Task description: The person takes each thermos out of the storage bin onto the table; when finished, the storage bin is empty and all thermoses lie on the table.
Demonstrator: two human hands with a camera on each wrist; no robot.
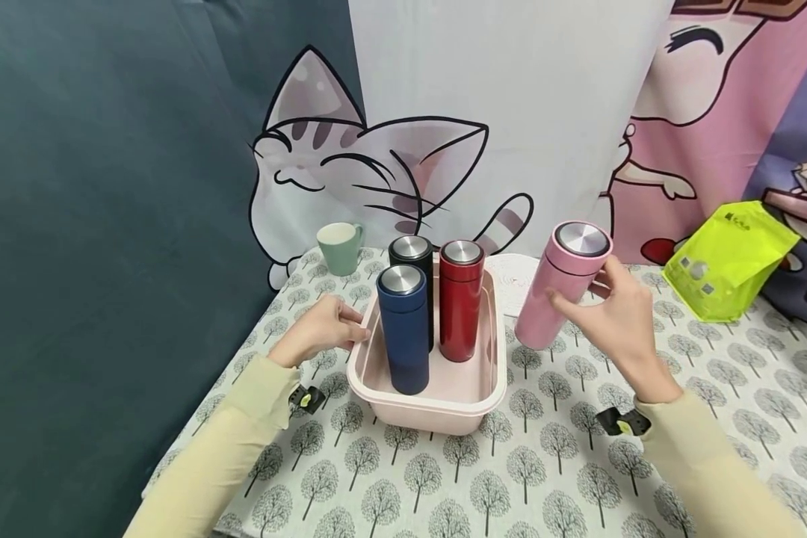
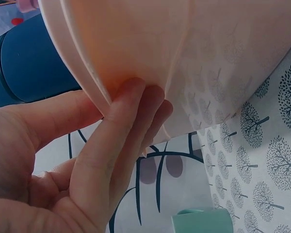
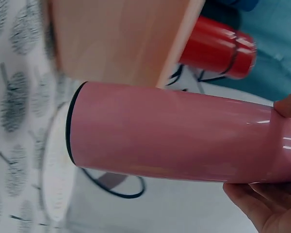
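A pink thermos bottle (image 1: 554,288) with a silver lid is tilted beside the basin, its upper part gripped by my right hand (image 1: 619,317). In the right wrist view the bottle (image 3: 169,133) hangs off the table, thumb on one side and fingers on the other. My left hand (image 1: 324,329) pinches the left rim of a pale pink basin (image 1: 427,422); the left wrist view has the fingers (image 2: 116,141) against the basin's outer wall. Inside the basin stand a blue thermos (image 1: 406,336), a red thermos (image 1: 460,306) and a black thermos (image 1: 411,246), partly hidden by the blue one.
Behind the basin to the left stands a green mug (image 1: 339,250). A round white mat (image 1: 511,273) lies behind the pink bottle. At the far right is a lime-green pouch (image 1: 726,258). The tablecloth (image 1: 420,478) has a tree print, and printed curtains hang behind.
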